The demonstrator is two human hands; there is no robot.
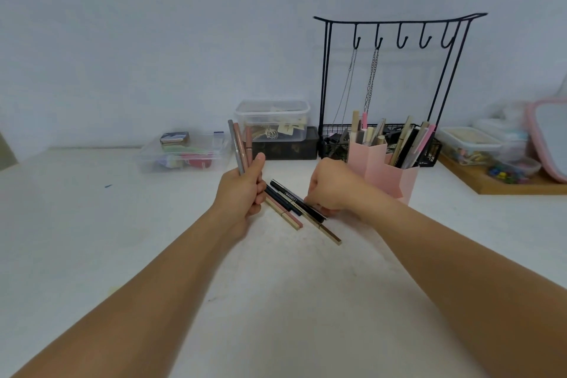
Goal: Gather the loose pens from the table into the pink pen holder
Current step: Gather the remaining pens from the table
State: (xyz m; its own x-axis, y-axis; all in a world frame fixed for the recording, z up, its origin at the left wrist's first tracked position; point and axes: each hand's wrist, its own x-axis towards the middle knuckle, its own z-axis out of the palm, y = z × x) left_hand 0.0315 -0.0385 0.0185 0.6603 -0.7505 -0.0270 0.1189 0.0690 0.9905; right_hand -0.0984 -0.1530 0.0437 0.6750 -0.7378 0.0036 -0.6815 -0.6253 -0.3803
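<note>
My left hand (242, 193) grips a bundle of three pens (241, 144), grey and pink, that stick upward from the fist. Between my hands several loose pens (294, 209) lie side by side on the white table (276, 285), black, pink and gold. My right hand (329, 187) is lowered onto their right ends, and its fingertips pinch the black pen (296, 199). The pink pen holder (383, 169) stands just right of my right hand and holds several pens and brushes upright.
A black wire rack (395, 40) with hooks and hanging chains stands behind the holder. Clear plastic boxes (184, 153) and a lidded tub (273, 120) sit at the back. A wooden tray (503, 184) with containers and a pink mirror (549, 135) lies at the right.
</note>
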